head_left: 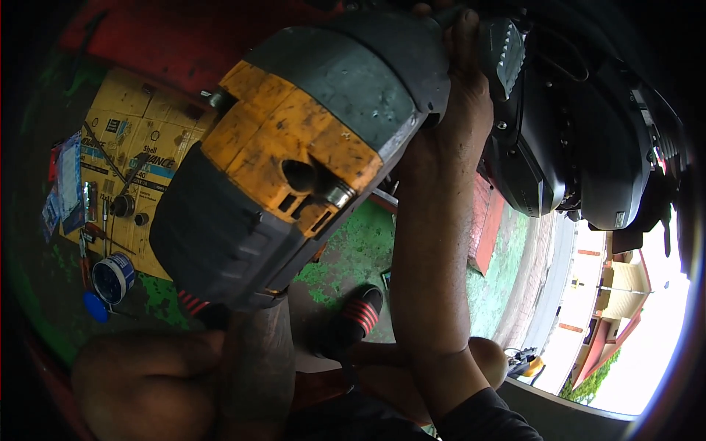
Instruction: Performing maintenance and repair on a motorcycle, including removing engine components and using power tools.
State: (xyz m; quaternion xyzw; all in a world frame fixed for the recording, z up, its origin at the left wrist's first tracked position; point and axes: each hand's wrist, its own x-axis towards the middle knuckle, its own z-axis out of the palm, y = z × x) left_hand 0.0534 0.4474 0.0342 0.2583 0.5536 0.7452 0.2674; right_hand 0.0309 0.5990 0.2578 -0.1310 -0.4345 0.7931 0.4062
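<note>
Yellow-and-black impact wrench (pixel 272 140) being held up beside motorcycle (pixel 607 165); right hand (pixel 467 81) curled near nose (pixel 397 55), grip unclear; left hand hidden, hold can't be told. Work seemingly underway; steps completed, remaining not shown.

The power tool (pixel 298 147) hides the left hand at its six-o'clock end, the sleeve (pixel 485 419) cropped at five o'clock.

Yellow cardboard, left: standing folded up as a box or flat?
Flat: the cardboard lies like a mat on the floor, tools resting on it.
</note>
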